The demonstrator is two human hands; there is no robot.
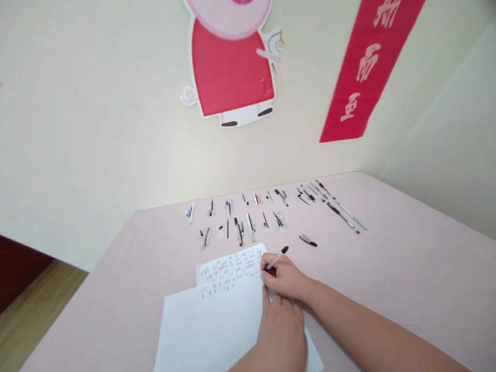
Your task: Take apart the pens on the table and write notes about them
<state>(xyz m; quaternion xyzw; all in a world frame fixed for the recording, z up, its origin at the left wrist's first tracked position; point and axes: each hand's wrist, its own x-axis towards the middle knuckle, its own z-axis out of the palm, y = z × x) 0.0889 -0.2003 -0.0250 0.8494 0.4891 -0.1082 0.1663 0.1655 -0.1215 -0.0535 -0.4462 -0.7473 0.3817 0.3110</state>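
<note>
My right hand (284,276) is closed around a pen (276,260) with a pale, clear barrel and a black upper end. Its tip is hidden by the fingers, near the right edge of the written sheet. Just below it, my left hand (282,328) lies on the white paper (209,330), fingers extended and pressing it down. Rows of dark handwriting cover a smaller sheet (228,266) at the top, and a few more marks run across the upper part of the large paper.
Several pens and pen parts (239,231) lie in two rows at the back of the pink table (127,289). Long pens (343,217) lie at the back right. A black-and-clear piece (308,240) rests beyond my right hand. The wall (116,129) stands behind.
</note>
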